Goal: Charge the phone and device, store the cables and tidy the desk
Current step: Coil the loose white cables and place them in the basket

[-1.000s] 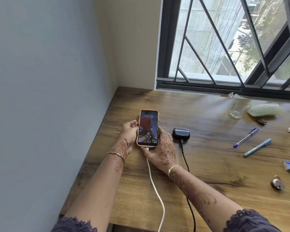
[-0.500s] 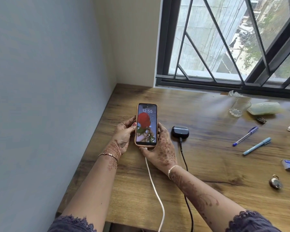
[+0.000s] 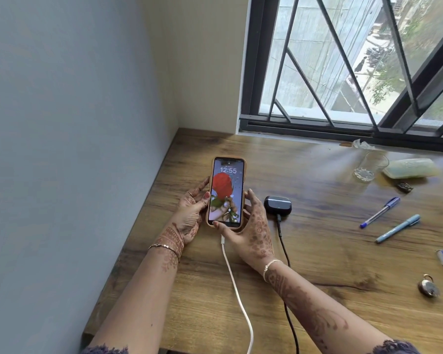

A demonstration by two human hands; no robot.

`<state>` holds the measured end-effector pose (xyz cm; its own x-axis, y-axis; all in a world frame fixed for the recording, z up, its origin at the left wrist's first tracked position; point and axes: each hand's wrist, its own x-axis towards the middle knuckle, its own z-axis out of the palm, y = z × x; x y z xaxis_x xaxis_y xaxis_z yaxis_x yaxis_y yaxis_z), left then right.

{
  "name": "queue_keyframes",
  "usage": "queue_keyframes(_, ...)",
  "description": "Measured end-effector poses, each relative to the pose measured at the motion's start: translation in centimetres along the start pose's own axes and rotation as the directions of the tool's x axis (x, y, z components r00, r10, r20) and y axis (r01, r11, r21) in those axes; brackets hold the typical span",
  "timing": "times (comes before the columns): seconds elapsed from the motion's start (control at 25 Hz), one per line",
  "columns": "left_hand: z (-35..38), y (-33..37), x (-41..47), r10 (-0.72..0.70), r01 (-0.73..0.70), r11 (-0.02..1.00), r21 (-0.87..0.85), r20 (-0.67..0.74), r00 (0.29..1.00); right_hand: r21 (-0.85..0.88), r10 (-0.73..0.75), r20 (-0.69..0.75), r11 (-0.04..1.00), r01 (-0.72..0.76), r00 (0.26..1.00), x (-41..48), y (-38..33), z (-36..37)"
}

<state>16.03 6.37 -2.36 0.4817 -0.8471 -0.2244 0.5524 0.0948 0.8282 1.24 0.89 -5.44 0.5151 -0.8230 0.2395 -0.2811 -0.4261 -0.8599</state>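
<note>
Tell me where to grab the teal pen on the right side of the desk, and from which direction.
Probably mid-barrel, from straight above, fingers across its width. The teal pen lies flat and slanted on the desk, bare wood on both long sides, and the blue pen lies clear of it.

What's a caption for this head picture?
Lit phone held by left hand and right hand, white cable below, over a desk.
</note>
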Motion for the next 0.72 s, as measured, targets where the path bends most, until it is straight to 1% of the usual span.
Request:
queue_keyframes(0.12, -0.1, -0.2, 0.0, 0.014, -0.014, 0.999, -0.041, 0.019, 1.0, 0.053, 0.114, -0.016, 0.992, -0.113, 0.993, 0.3, -0.3, -0.1)
queue_keyframes(0.2, -0.4, -0.4, 0.1, 0.001, 0.003, 0.996, -0.09, 0.038, 0.999, 0.068, 0.159, -0.027, 0.985, -0.157, 0.987, 0.8, -0.6, -0.4)
queue_keyframes(0.32, -0.6, -0.5, 0.2, -0.01, 0.015, 0.993, -0.114, 0.045, 0.999, 0.037, 0.153, -0.041, 0.988, -0.152, 0.987, 1.2, -0.7, -0.4)
queue_keyframes(0.44, -0.9, -0.6, 0.4, 0.002, 0.002, 0.996, -0.089, 0.054, 0.999, 0.052, 0.166, -0.045, 0.985, -0.164, 0.985, 1.3, -0.7, -0.4)
queue_keyframes(0.72, -0.7, -0.2, 0.0, 0.003, 0.009, 0.994, -0.109, 0.108, 0.994, 0.036, 0.161, -0.058, 0.987, -0.159, 0.985, 1.3, -0.5, -0.3)
